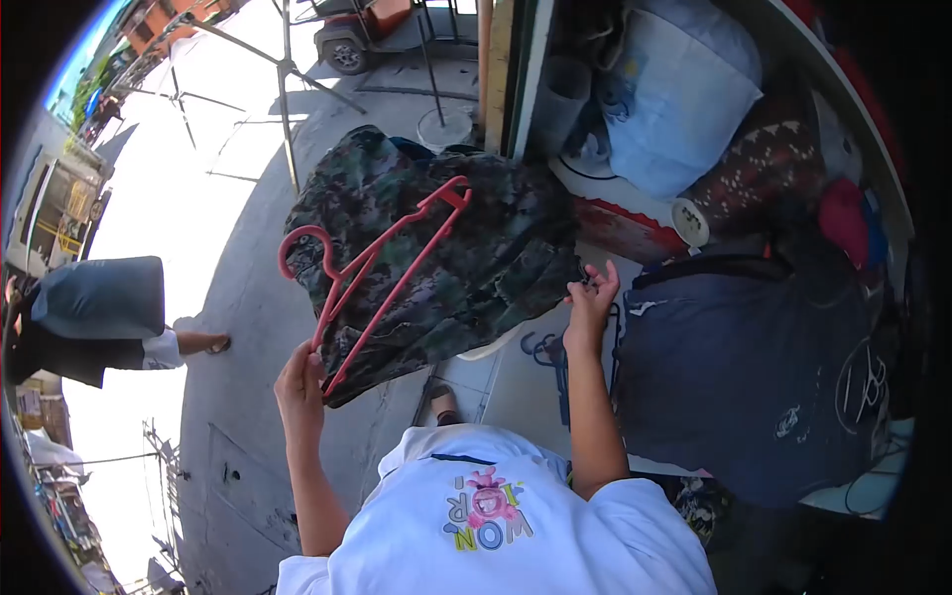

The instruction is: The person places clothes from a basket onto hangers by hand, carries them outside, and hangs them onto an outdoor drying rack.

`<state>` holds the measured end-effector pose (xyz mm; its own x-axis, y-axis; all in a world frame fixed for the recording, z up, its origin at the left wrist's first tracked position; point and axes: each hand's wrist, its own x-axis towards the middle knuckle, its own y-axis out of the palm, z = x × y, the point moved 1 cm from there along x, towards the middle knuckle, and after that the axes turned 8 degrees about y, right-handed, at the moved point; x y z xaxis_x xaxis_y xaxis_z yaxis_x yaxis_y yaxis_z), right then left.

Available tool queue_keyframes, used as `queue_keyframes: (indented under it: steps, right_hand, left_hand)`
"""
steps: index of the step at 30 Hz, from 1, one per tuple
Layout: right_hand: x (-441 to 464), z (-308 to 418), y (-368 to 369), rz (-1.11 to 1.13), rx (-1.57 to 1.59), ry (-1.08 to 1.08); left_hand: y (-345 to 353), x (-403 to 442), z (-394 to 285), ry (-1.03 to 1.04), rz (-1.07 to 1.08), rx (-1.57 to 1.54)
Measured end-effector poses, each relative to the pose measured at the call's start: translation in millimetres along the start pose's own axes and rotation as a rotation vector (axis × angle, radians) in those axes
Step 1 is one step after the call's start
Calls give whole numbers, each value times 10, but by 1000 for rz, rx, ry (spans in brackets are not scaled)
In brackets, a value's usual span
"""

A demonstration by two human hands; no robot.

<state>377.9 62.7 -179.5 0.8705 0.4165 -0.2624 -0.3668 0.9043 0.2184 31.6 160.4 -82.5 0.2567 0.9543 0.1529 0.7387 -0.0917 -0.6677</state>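
A camouflage garment (496, 268) in dark green and brown is spread out in front of me. Across its left part lies a red plastic hanger (407, 283), its hook pointing left. My left hand (300, 382) is closed around the near end of the hanger, beside a corner of the garment, and whether it grips the cloth too I cannot make out. At the garment's right edge, my right hand (592, 297) pinches the fabric between thumb and finger, other fingers raised. What supports the cloth is mostly hidden.
Dark blue hangers (547, 352) sit below my right hand. To the right are a dark T-shirt (744, 367), a white bag (679, 99) and a patterned brown cloth (759, 178). A person carrying a grey bag (99, 297) is at left. Metal poles (286, 69) stand beyond.
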Motion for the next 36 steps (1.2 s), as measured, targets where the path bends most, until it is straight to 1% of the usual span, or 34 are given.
queue_keyframes:
  steps: [2,3,4,5,6,8,9,10,12,13,14,15,17,19,21,22,24,25,27,31,33,34,36]
  right_hand:
    - [-137,-141,-227,-162,167,143]
    - [-132,-245,-376,-195,175,136]
    - [-122,-404,-514,-149,246,292]
    - [-143,-490,-607,-99,321,449]
    - [-124,-546,-703,-121,333,447]
    - [-54,-588,-797,75,532,579]
    - [-21,-573,-825,64,602,643]
    - [-14,-577,-838,59,612,636]
    - [11,-528,-836,30,425,469]
    - [16,-505,-833,29,429,462]
    - [2,-411,-803,15,176,375]
    - [3,-339,-787,0,-76,283]
    - [29,-289,-808,-5,-91,290]
    - [36,-272,-825,-13,-108,300]
    - [5,-290,-817,151,231,413]
    - [-3,-303,-832,149,231,413]
    - [-15,-330,-839,227,457,489]
    - [-9,-332,-853,226,457,489]
    - [4,-309,-868,255,722,633]
    - [107,-446,-892,267,641,698]
    - [127,-457,-890,208,436,680]
    - [140,-458,-895,206,439,680]
    - [166,-463,-917,226,229,544]
  left_hand:
    - [34,-15,6,69,45,-2]
    - [37,-19,30,126,52,39]
    - [65,-16,24,180,55,82]
    - [66,-13,-72,171,97,69]
    - [78,-8,-114,185,117,70]
    - [76,5,-186,276,148,99]
    - [79,28,-215,292,153,99]
    - [80,30,-240,334,165,124]
    - [97,41,-336,384,175,144]
    - [107,29,-420,435,192,165]
    - [127,22,-486,483,208,186]
    - [156,27,-515,488,203,183]
    - [216,34,-565,579,252,240]
    - [261,37,-604,613,266,256]
    - [292,34,-653,634,302,270]
    - [307,34,-661,635,303,269]
    - [330,41,-675,639,299,224]
    - [342,46,-689,640,300,224]
    - [372,57,-727,645,298,196]
    - [458,89,-730,665,330,237]
    - [490,105,-753,695,340,242]
    - [501,114,-764,697,342,242]
    - [516,129,-780,703,342,247]
